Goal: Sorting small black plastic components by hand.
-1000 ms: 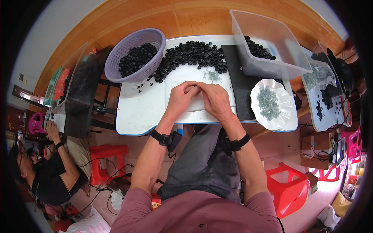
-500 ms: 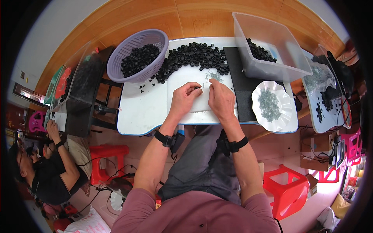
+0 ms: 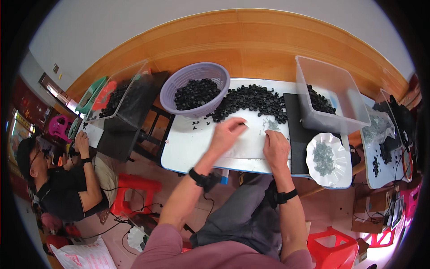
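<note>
My left hand [image 3: 226,135] is over the white table, just short of the heap of small black round parts [image 3: 253,101]. Its thumb and forefinger pinch a small black part [image 3: 242,123], mostly covered by the fingertips. To its right, my right hand [image 3: 277,149] has its thumb and fingers pressed together; whatever they may hold is too small to make out. Just beyond those fingertips lie loose clear little pieces [image 3: 271,125] on a white work surface [image 3: 248,145].
A purple basket [image 3: 168,89] of black parts stands back left. On the right are a clear bin [image 3: 354,114], a black mat [image 3: 297,154] and a scalloped white dish [image 3: 339,175] of clear pieces. A co-worker [image 3: 67,184] sits far left. Red stools [image 3: 331,249] stand below.
My view has tilted up, so the table sits lower in the picture. My left hand has moved left and farther toward the black heap, away from my right hand, which stays beside the clear pieces.
</note>
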`<action>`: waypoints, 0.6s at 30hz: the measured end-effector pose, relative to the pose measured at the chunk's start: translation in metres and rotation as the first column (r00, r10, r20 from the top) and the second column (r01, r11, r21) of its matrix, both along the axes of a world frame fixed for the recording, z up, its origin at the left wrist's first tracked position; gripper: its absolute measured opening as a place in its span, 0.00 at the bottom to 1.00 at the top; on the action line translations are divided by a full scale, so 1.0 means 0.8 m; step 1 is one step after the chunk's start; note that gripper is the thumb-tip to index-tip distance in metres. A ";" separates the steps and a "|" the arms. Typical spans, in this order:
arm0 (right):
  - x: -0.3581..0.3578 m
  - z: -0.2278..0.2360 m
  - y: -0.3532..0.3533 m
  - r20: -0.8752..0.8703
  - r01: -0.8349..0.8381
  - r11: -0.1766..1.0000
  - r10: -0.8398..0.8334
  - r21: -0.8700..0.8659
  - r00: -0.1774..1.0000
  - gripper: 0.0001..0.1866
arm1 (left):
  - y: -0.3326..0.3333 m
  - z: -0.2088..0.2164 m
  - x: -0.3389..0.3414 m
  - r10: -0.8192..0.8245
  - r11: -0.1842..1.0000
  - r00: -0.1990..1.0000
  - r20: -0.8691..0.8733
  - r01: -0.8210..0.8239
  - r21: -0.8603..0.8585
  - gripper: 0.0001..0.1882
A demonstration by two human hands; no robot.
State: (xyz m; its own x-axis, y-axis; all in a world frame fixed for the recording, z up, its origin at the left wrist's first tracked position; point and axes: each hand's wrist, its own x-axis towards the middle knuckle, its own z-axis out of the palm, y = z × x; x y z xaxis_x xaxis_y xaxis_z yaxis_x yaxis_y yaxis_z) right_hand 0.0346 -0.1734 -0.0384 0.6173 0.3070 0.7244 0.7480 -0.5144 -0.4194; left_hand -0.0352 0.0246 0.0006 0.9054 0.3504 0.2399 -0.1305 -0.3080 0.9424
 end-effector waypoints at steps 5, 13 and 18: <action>0.002 0.004 0.004 0.004 -0.015 0.999 0.015 0.037 1.000 0.07 | 0.081 0.116 0.009 0.265 0.797 0.895 0.358 -0.413 0.442 0.13; 0.002 0.003 0.005 -0.020 0.021 0.997 -0.020 0.079 1.000 0.07 | 0.046 0.076 0.053 -0.044 0.764 0.978 0.202 -0.097 0.638 0.11; 0.003 0.001 0.005 -0.023 0.027 0.996 -0.025 0.082 0.999 0.07 | 0.003 0.014 0.101 -0.029 0.799 0.999 -0.018 0.034 0.600 0.10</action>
